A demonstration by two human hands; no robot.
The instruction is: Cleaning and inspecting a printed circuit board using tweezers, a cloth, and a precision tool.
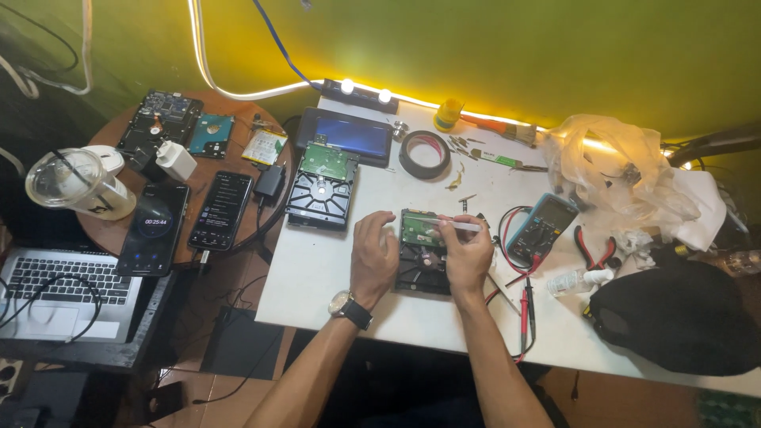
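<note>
Fingers of my left hand [374,255] rest curled and empty against the left edge of the hard drive [422,252]. Right of them, my right hand [466,252] grips a white tool [458,226] over its green board.

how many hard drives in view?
4: one under the hands, one on the white table's left part, two on the round table, one large, one small. More may be hidden.

Hard drive [422,252] partly hidden (by hands); laptop [55,293] cut off.
</note>
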